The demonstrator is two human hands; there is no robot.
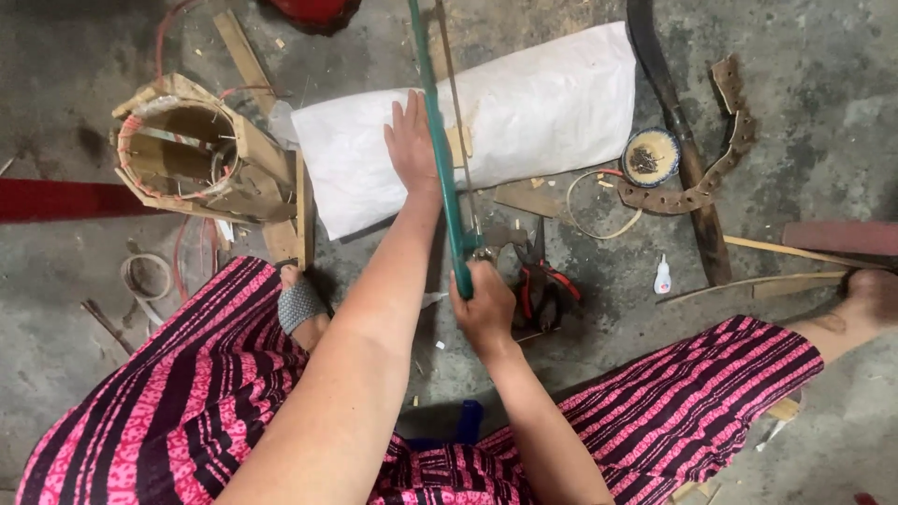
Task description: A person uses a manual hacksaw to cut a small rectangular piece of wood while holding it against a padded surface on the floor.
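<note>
Seated person's right hand (485, 304) grips a green-framed saw (440, 159), its top cut off by the frame. Left hand (412, 140) presses flat, fingers spread, on a white sack (543, 103) hiding the piece beneath.

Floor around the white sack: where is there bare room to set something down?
Bare concrete shows at upper right beyond the curved strip, and at far left under the red band. Crowded between white sack, pliers and bowl.

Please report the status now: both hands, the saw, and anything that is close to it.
Right hand grips green hacksaw handle. Left hand flat on white sack. Red pliers lie beside right hand.
</note>
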